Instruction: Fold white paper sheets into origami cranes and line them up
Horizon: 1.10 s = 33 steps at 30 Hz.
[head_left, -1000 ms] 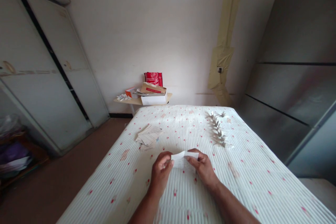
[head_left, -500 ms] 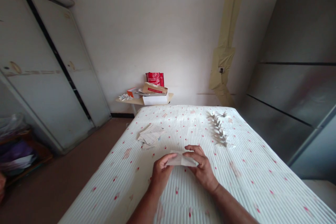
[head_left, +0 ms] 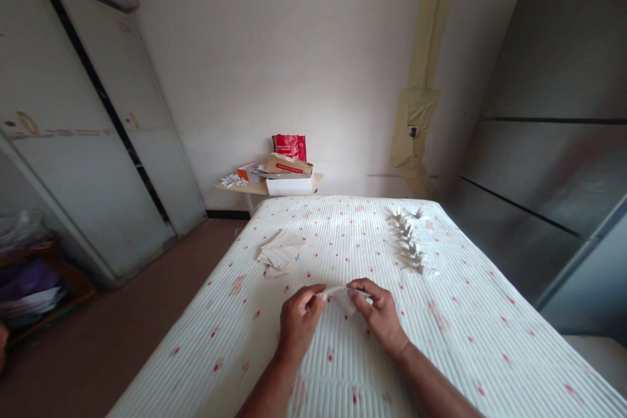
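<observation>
Between my hands, just above the bed, is a small sheet of folded paper (head_left: 341,296), bent along its middle. My left hand (head_left: 300,317) pinches its left end between thumb and fingers. At the other end, my right hand (head_left: 378,311) grips the paper with thumb and forefinger. Beyond my left hand lies a loose stack of printed paper sheets (head_left: 281,252). Past my right hand, a row of several folded paper figures (head_left: 410,245) with pointed tips stands on the bed cover.
The bed (head_left: 337,366) has a white ribbed cover with red spots. Behind its far edge a small table (head_left: 255,189) bears a white box (head_left: 290,185), cardboard and a red bag (head_left: 289,146). Grey cabinets (head_left: 88,144) stand left; a large dark panelled surface (head_left: 543,163) is at right.
The paper was held flatter, facing me, with my right fingers raised over it. Now it is bent along its middle, and my right fingers have closed on its right end.
</observation>
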Each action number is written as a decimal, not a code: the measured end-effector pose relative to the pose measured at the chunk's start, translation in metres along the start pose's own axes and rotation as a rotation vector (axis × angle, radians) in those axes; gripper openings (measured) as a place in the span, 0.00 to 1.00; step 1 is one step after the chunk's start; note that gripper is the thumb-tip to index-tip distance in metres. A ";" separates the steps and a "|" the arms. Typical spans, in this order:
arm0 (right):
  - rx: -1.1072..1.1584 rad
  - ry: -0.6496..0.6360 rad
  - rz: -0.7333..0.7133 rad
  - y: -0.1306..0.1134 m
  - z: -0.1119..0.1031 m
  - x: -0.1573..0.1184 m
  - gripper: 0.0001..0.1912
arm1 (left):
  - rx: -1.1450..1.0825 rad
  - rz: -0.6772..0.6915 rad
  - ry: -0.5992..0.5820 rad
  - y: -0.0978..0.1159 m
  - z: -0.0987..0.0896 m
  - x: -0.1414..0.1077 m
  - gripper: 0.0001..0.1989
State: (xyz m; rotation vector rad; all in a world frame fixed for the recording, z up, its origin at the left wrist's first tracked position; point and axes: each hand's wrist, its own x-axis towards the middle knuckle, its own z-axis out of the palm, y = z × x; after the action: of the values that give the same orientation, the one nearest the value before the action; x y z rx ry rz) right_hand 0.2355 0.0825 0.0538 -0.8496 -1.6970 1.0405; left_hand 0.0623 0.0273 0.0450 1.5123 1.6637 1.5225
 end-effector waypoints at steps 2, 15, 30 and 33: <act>0.135 0.011 0.127 -0.004 -0.001 0.001 0.10 | 0.075 0.086 0.042 0.004 -0.003 0.001 0.11; 0.401 -0.084 0.263 0.000 0.005 0.003 0.14 | -0.487 -0.300 -0.201 -0.002 0.011 0.000 0.23; 0.518 -0.234 0.239 -0.007 -0.006 0.006 0.16 | -0.440 -0.337 -0.170 0.004 0.006 0.001 0.13; 0.532 -0.216 0.250 -0.002 -0.006 0.006 0.14 | -0.423 -0.325 -0.215 0.011 0.003 0.001 0.12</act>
State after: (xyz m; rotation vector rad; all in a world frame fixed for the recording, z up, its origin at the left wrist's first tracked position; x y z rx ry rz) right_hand 0.2387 0.0884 0.0591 -0.6221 -1.3960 1.7098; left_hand 0.0695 0.0272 0.0536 1.0797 1.2871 1.3712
